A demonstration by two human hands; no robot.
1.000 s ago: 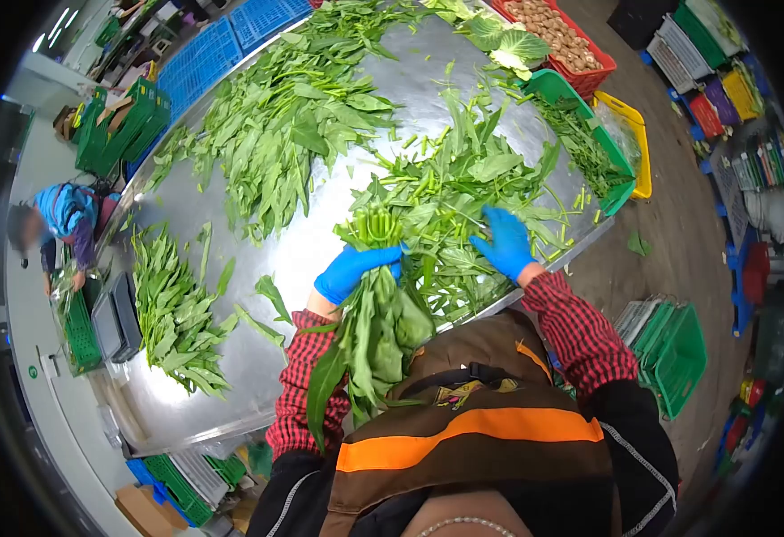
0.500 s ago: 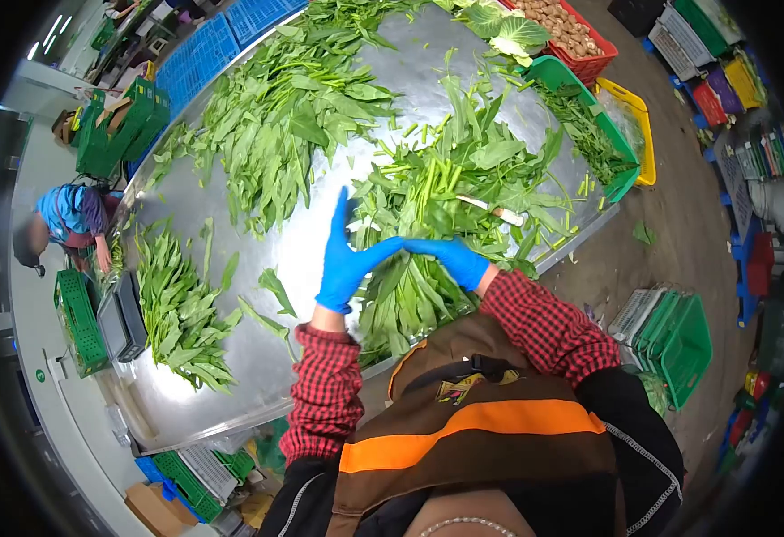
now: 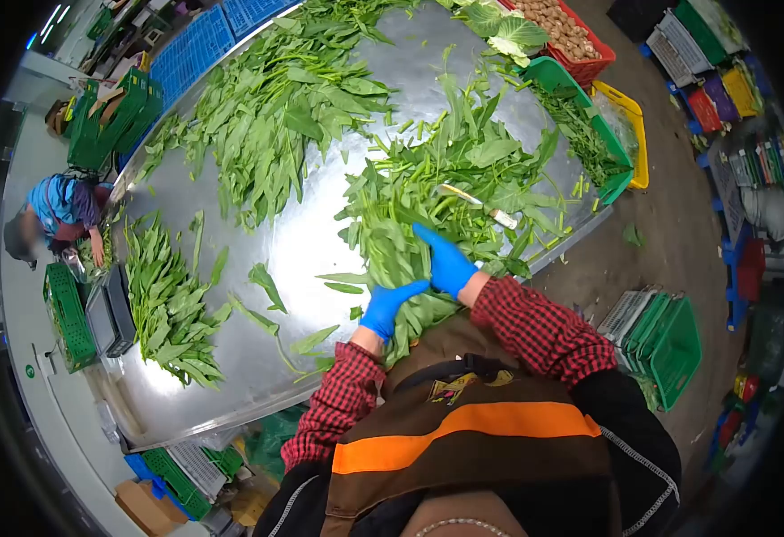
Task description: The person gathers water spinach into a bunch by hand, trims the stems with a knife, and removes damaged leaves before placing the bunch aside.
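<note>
A loose bunch of water spinach [image 3: 398, 246] lies between my blue-gloved hands at the near edge of the metal table, its leaf tips pointing toward my apron. My left hand [image 3: 390, 309] clasps its left side, thumb across the leaves and the other fingers partly hidden. From the right, my right hand [image 3: 450, 259] closes against the same bunch, with its lower fingers hidden by leaves. Just beyond that hand, a knife [image 3: 479, 205] with a pale handle rests on more cut greens [image 3: 499, 152].
Large heaps of greens [image 3: 275, 116] and a smaller pile [image 3: 172, 304] cover parts of the metal table [image 3: 257, 349]. A green crate [image 3: 620, 179] adjoins the right edge; stacked crates [image 3: 674, 349] stand on the floor. Another person [image 3: 65, 210] works at the far left.
My left hand has come down and right, onto the bunch. My right hand has shifted slightly, and the bunch is gathered more tightly. Stray leaves now lie left of it.
</note>
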